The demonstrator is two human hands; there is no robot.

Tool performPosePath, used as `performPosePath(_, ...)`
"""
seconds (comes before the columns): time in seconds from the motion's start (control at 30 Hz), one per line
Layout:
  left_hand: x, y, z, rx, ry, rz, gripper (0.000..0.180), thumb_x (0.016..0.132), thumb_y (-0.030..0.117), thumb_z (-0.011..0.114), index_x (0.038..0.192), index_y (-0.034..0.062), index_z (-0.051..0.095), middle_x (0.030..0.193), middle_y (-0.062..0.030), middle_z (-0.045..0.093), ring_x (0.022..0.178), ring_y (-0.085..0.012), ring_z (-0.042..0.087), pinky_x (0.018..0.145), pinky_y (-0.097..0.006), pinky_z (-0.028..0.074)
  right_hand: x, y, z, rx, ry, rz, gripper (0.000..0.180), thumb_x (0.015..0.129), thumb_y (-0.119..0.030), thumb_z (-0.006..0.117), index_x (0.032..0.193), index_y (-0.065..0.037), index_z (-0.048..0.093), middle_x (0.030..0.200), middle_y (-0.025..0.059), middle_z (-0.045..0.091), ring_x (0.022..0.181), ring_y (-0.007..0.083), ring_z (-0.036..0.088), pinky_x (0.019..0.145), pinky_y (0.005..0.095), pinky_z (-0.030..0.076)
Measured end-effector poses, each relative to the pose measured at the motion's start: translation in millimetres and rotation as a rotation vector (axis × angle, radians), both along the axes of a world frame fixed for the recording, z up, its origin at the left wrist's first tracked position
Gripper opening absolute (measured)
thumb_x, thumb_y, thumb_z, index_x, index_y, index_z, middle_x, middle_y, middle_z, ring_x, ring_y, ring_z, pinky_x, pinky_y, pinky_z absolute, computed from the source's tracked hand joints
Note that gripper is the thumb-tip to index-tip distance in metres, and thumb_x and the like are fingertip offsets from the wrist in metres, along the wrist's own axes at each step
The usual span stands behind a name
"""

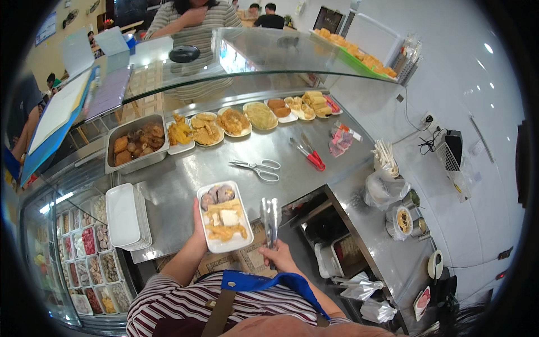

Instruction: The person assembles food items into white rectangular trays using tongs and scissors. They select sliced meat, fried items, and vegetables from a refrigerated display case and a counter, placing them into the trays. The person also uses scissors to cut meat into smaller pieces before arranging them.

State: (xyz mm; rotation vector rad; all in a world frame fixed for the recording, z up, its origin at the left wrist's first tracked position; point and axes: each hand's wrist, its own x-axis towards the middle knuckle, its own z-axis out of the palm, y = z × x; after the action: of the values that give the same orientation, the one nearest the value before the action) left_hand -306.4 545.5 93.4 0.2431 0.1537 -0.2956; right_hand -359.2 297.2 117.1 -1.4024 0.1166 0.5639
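My left hand [197,226] grips the edge of a white rectangular plate [225,245], its fingers partly hidden beneath. On that plate lie dark round pieces [218,195], yellowish strips [232,232] and pale white chunks [228,217]. My right hand [279,255] is closed around the lower end of metal tongs [269,224], whose jaws point up beside the plate and look empty. Scissors [260,167] with metal handles rest on the counter ahead, and red-handled tongs [309,155] lie farther right.
A steel tray [136,162] holds brown stewed food; a row of filled plates [259,127] runs under the glass guard [236,56]. Stacked white trays [126,216] stand left, by a display of food bins [90,258]. A person [193,19] stands beyond. An open compartment [337,230] sits right.
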Motion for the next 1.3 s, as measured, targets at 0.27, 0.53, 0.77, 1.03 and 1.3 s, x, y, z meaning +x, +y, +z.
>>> performPosePath(0.27, 72, -19, -12, -0.002, -0.014, 0.149, 0.081, 0.086, 0.068, 0.030, 0.141, 0.0086, 0.032, 0.140, -0.0184, 0.038, 0.125, -0.0366, 0.042, 0.104, -0.049, 0.033, 86, -42, -28, -0.031, -0.014, -0.011, 0.023, 0.081, -0.011, 0.067, 0.097, 0.000, 0.055, 0.053, 0.0016, 0.050, 0.041, 0.0098, 0.046, 0.039, 0.0242, 0.035)
performPosePath(0.53, 92, -47, 2, 0.083, 0.027, 0.436, 0.082, 0.084, 0.070, 0.033, 0.140, 0.0105, 0.034, 0.138, -0.0155, 0.041, 0.122, -0.0351, 0.044, 0.102, -0.048, 0.036, 174, -27, -10, 0.185, 0.110, 0.296, 0.031, 0.080, -0.014, 0.070, 0.101, 0.000, 0.053, 0.067, 0.0061, 0.059, 0.054, 0.0126, 0.058, 0.048, 0.0239, 0.044)
performPosePath(0.77, 135, -89, 22, 0.152, -0.036, 0.497, 0.081, 0.083, 0.071, 0.035, 0.141, 0.0133, 0.034, 0.140, -0.0134, 0.040, 0.124, -0.0327, 0.043, 0.103, -0.046, 0.036, 207, -43, -6, 0.365, 0.215, 0.249, 0.025, 0.080, -0.010, 0.067, 0.099, -0.001, 0.052, 0.068, 0.0083, 0.060, 0.057, 0.0170, 0.062, 0.049, 0.0278, 0.048)
performPosePath(1.03, 174, -105, 3, 0.080, 0.007, 0.332, 0.086, 0.082, 0.074, 0.033, 0.142, 0.0131, 0.032, 0.140, -0.0146, 0.040, 0.124, -0.0344, 0.042, 0.103, -0.047, 0.035, 216, -52, -33, 0.383, 0.220, -0.072, 0.020, 0.082, -0.008, 0.062, 0.099, 0.000, 0.054, 0.069, 0.0091, 0.062, 0.055, 0.0168, 0.062, 0.048, 0.0295, 0.052)
performPosePath(1.3, 166, -53, -16, 0.115, 0.003, 0.305, 0.084, 0.085, 0.070, 0.028, 0.142, 0.0076, 0.029, 0.141, -0.0163, 0.038, 0.126, -0.0354, 0.040, 0.106, -0.048, 0.033, 256, -66, -51, -0.012, 0.049, -0.107, 0.041, 0.079, -0.025, 0.073, 0.106, 0.000, 0.057, 0.065, 0.0021, 0.057, 0.044, 0.0090, 0.047, 0.038, 0.0244, 0.037)
